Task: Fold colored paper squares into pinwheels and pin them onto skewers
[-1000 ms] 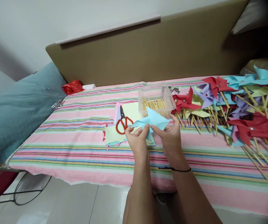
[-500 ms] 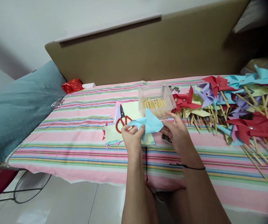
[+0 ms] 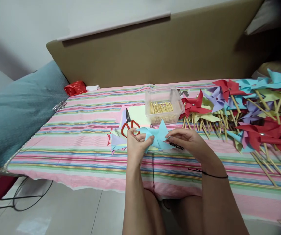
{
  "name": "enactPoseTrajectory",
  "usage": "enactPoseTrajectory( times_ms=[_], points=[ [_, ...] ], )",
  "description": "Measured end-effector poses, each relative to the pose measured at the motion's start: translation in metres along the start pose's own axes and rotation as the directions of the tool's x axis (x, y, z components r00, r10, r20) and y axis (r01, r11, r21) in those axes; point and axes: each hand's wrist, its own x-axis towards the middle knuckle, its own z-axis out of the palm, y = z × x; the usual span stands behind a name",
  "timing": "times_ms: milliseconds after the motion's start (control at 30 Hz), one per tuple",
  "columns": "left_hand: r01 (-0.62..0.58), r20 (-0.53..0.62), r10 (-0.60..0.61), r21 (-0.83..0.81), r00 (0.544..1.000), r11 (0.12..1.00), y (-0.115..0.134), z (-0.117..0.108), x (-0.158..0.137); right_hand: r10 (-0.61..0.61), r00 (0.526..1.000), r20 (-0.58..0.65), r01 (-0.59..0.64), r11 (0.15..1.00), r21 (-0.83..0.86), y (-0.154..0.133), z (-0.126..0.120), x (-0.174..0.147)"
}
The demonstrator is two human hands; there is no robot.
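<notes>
"Paper [image 3: 158,135], blue and folded, is sitting in which grip?"

"In both, I am judging. The left grip [image 3: 137,145] is clasping it from its left side, and the thumb [image 3: 150,140] is pressing near the middle. The right grip [image 3: 190,143] is pinching, as it seems, only the right edge with the fingertips [image 3: 170,133]."

"So how is its long axis lying?"

"It is running across, from one grip to the other. One corner is standing up on the far side, pointing toward the clear box [image 3: 158,94]."

"Which grip is having more of it?"

"The left one, which is covering the larger part. The right one is lying nearer to a dark object [image 3: 176,146], just under its fingers; what this is, I cannot tell."

"And farther out?"

"Scissors [image 3: 128,122] with red handles are resting just beyond the left grip, upon coloured sheets [image 3: 140,114]. The box is holding short sticks [image 3: 161,107], beyond the paper and a little to the right. Many pinwheels [image 3: 228,88] are lying on the far right of the striped cloth [image 3: 81,147]."
</notes>
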Motion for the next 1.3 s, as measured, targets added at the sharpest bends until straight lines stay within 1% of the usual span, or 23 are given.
enactPoseTrajectory(
  times_ms=[67,200,300,400,467,600,733,800,933,1000,1133,1300],
  points=[
    [-0.017,0.021,0.016,0.030,1.000,0.999,-0.002,-0.001,0.000,-0.001,1.000,-0.001,0.001,1.000,0.004,0.000,0.002,0.000],
    [-0.043,0.040,0.039,0.082,0.998,0.996,-0.005,-0.001,0.001,-0.064,0.997,-0.033,0.064,0.998,-0.003,0.002,0.010,0.005],
    [-0.048,0.054,0.043,0.095,0.998,0.994,-0.005,0.000,0.000,-0.111,0.989,-0.100,0.108,0.993,-0.036,0.004,0.017,0.009],
    [-0.043,0.060,0.037,0.088,0.997,0.995,-0.003,0.000,-0.001,-0.136,0.978,-0.157,0.132,0.991,-0.032,0.007,0.020,0.011],
    [-0.029,0.072,0.023,0.082,0.997,0.996,-0.001,0.001,-0.002,-0.148,0.978,-0.149,0.144,0.989,-0.042,0.008,0.021,0.011],
    [-0.007,0.103,-0.002,0.087,0.995,0.996,0.003,0.000,-0.003,-0.195,0.974,-0.114,0.182,0.976,-0.118,0.009,0.022,0.012],
    [0.003,0.094,-0.010,0.078,0.996,0.997,0.003,0.001,-0.003,-0.248,0.961,-0.119,0.225,0.957,-0.183,0.010,0.024,0.014],
    [0.000,0.088,-0.007,0.077,0.996,0.997,0.002,0.001,-0.002,-0.220,0.967,-0.132,0.200,0.969,-0.147,0.010,0.026,0.014],
    [-0.013,0.082,0.007,0.075,0.997,0.997,0.002,0.001,-0.003,-0.128,0.970,-0.205,0.146,0.987,0.073,0.007,0.033,0.013],
    [-0.015,0.081,0.010,0.064,0.997,0.998,0.002,0.001,-0.003,-0.105,0.970,-0.221,0.137,0.981,0.134,0.005,0.035,0.013],
    [-0.018,0.071,0.014,0.054,0.997,0.998,0.003,0.002,-0.002,-0.036,0.981,-0.190,0.067,0.984,0.163,0.002,0.036,0.013],
    [0.013,0.042,-0.014,0.015,0.999,1.000,0.005,0.003,-0.002,0.006,0.976,-0.216,0.032,0.984,0.173,0.002,0.034,0.012]
  ],
)
